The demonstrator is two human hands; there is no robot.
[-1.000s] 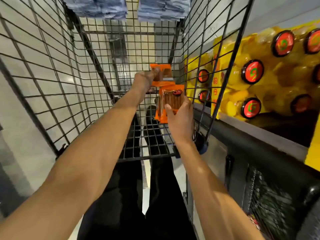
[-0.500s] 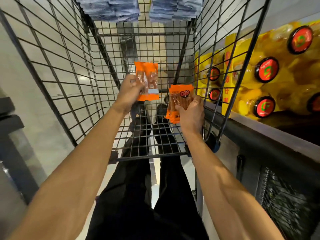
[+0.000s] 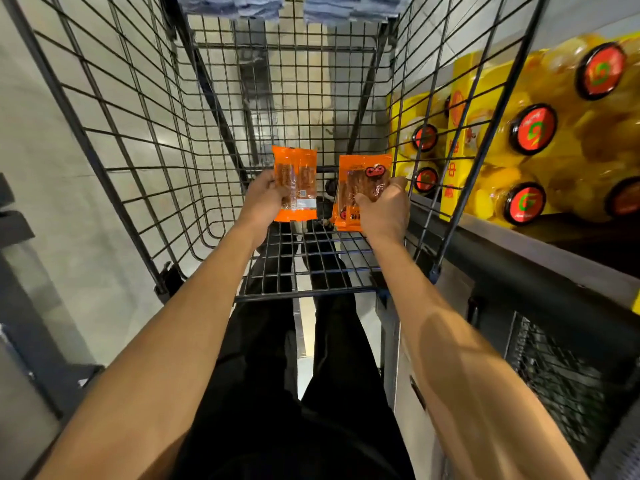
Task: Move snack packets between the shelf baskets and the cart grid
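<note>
My left hand grips an orange snack packet by its left edge, holding it upright with its back label toward me. My right hand grips a second orange snack packet, which seems to have another packet behind it, with a red heart-shaped mark on its front. Both packets hover just above the black wire grid floor of the cart, side by side and a short gap apart.
The cart's wire walls rise on the left, far and right sides. Blue-grey packets lie at the cart's far end. To the right, a shelf holds yellow bottle packs with red caps. A mesh basket sits lower right.
Both hands have come lower and nearer to me, bringing the packets down close to the cart's grid floor. The left packet has dropped level with the right one.
</note>
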